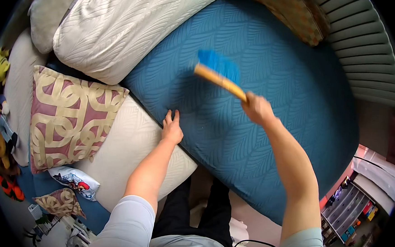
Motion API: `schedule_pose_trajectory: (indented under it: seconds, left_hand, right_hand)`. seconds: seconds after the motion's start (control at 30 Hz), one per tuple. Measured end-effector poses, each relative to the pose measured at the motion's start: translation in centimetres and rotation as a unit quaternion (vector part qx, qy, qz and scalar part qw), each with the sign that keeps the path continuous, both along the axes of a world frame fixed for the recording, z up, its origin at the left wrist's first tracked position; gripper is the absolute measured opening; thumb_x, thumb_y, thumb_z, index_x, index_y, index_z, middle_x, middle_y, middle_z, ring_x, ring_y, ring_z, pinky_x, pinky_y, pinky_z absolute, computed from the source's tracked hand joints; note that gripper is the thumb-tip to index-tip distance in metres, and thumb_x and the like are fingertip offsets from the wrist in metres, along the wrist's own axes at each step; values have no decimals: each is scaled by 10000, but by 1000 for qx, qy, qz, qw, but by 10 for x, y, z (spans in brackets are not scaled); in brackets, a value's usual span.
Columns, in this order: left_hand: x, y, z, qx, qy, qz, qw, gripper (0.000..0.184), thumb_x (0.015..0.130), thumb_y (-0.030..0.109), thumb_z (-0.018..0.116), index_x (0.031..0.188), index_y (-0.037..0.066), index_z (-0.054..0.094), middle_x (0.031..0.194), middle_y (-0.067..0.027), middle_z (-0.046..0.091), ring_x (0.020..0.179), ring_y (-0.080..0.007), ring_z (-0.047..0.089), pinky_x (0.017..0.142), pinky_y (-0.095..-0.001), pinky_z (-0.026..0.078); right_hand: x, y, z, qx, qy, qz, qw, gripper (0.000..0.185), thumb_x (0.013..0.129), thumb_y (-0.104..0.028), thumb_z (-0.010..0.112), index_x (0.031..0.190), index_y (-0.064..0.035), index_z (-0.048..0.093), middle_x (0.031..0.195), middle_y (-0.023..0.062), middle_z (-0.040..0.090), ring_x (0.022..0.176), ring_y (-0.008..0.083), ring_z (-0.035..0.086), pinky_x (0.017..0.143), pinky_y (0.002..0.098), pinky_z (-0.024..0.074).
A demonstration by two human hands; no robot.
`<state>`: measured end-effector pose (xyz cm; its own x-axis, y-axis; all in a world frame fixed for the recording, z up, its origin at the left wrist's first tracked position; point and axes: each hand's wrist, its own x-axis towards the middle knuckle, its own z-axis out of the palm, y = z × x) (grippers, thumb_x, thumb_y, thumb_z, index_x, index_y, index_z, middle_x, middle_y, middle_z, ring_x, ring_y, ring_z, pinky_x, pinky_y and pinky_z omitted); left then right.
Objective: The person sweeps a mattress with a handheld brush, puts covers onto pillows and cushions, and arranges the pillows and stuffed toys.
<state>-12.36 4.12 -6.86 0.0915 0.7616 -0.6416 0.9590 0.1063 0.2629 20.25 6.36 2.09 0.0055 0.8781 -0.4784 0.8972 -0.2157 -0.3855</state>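
My right hand (258, 110) is closed round the handle of a bed brush (221, 82) with a yellowish wooden body and blue bristles. The brush is raised above the blue sofa cushion (267, 159), bristles turned away from me, and is slightly blurred by motion. My left hand (173, 128) rests with fingers apart at the edge of the blue cushion, beside the cream cushion (138, 133). Nothing is held in it. The blue cover carries a leaf pattern.
A patterned pillow (73, 118) and a small white printed pillow (75, 181) lie to the left, with several plush toys beyond. A large cream cushion (122, 28) stands at the upper left. A checked brown item (299, 16) sits at the top, and a shelf (346, 207) stands lower right.
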Motion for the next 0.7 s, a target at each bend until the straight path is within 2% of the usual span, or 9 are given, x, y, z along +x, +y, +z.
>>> schedule_pose_trajectory:
  seconds: [0.1,0.13,0.2,0.3,0.37,0.4,0.47,0.57,0.7]
  left_hand:
    - [-1,2,-1,-3,4,-9,1000,788,796,-42,548,1512,123,262,1555,-167,166,1362,-390,291,1122,-417,341]
    - [-5,-2,-9,37,-5,-11,999,727,801,-33,551,1478,131,343,1516,-174,240,1335,-392,326,1098,-419,365]
    - [-18,2,-17,60,-39,2,997,651,803,-29,551,1421,133,425,1467,-172,306,1303,-389,359,1076,-419,382]
    - [-29,20,-17,87,-90,16,992,497,812,-26,532,1284,128,550,1374,-155,400,1247,-374,408,1048,-425,398]
    - [-18,27,-12,153,-90,25,984,516,814,-33,521,1305,124,538,1397,-167,382,1269,-385,391,1069,-439,379]
    - [-9,28,-10,185,-106,18,977,533,814,-34,517,1324,119,524,1426,-175,357,1296,-394,365,1089,-443,360]
    - [7,33,-9,209,-130,-13,969,583,814,-36,504,1380,100,474,1506,-194,277,1374,-418,273,1142,-448,299]
    - [20,33,-9,185,-137,-110,967,606,817,-29,496,1409,94,448,1550,-166,235,1441,-381,184,1173,-476,232]
    - [10,6,-3,135,-145,-150,969,684,817,-63,452,1474,101,353,1590,-131,162,1471,-346,121,1189,-479,188]
  right_hand:
    - [-19,29,-43,14,-31,0,999,199,939,-258,519,980,-66,557,819,162,670,767,342,668,660,449,539]
    - [-23,28,-60,11,-42,20,999,200,941,-253,512,982,-63,557,834,165,673,780,350,669,669,450,540]
    - [-30,-10,-56,-89,-23,99,991,209,946,-252,492,972,-55,555,839,167,670,779,341,671,686,441,549]
    - [-23,-110,-46,-185,-60,281,940,184,941,-243,497,963,-70,553,670,87,648,546,250,645,460,398,525]
    - [-19,-164,-14,-341,-13,346,874,236,933,-222,463,1069,-91,605,848,125,685,830,261,691,702,450,553]
    - [-25,-177,-3,-464,-38,362,808,269,934,-223,449,1103,-110,624,956,129,691,954,279,670,796,473,528]
    - [-17,-208,8,-435,3,382,815,266,935,-251,463,1084,-115,636,923,125,697,887,310,681,755,466,534]
    - [-15,-170,35,-356,23,274,893,237,930,-281,504,1035,-107,626,830,148,686,809,340,676,715,472,528]
    - [7,-96,6,-134,-23,58,989,178,910,-262,582,905,-85,569,745,181,661,720,356,659,643,494,514]
